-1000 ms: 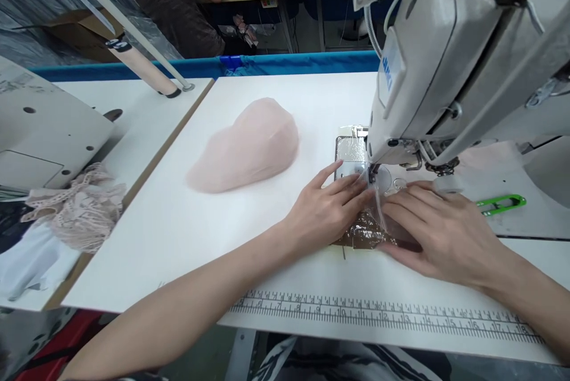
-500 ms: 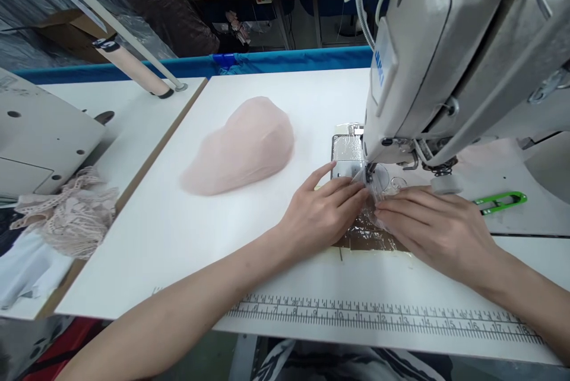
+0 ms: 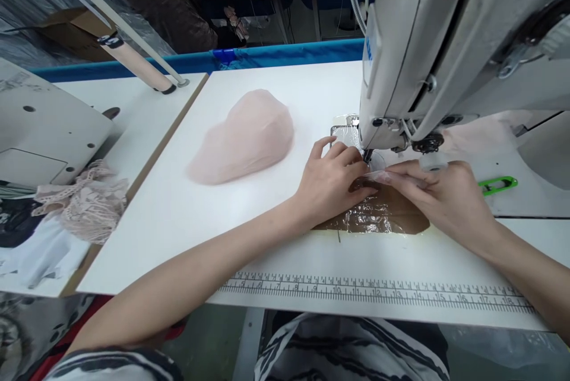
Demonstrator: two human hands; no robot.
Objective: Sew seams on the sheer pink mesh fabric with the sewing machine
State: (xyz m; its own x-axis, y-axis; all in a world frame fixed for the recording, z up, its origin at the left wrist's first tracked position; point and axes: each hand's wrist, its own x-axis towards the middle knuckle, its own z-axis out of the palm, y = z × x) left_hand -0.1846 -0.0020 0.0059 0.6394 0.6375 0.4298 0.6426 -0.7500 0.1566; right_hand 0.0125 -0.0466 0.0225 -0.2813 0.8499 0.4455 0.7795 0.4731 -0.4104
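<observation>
Under the head of a white sewing machine [image 3: 396,43], close to its needle area, my left hand [image 3: 332,182] is closed on the left part of a thin, pale, sheer fabric [image 3: 377,177]. Its thumb and fingers pinch the edge. My right hand [image 3: 449,200] pinches the same fabric from the right, between thumb and fingers. Below both hands lies a brown patch [image 3: 378,212] covered with shiny clear tape. A sheer pink fabric piece [image 3: 249,137] rests flat on the white table, left of the machine.
Green thread snips [image 3: 499,185] lie right of my right hand. A printed ruler [image 3: 365,295] runs along the front table edge. Beige lace [image 3: 100,203] is heaped at the left beside another machine [image 3: 48,126]. Across the blue cloth barrier [image 3: 289,56], a person [image 3: 164,1] is partly visible.
Both hands have gone from lying rather flat by the needle to pinching the fabric, which is now lifted and folded. More of the brown patch shows. The view has shifted slightly.
</observation>
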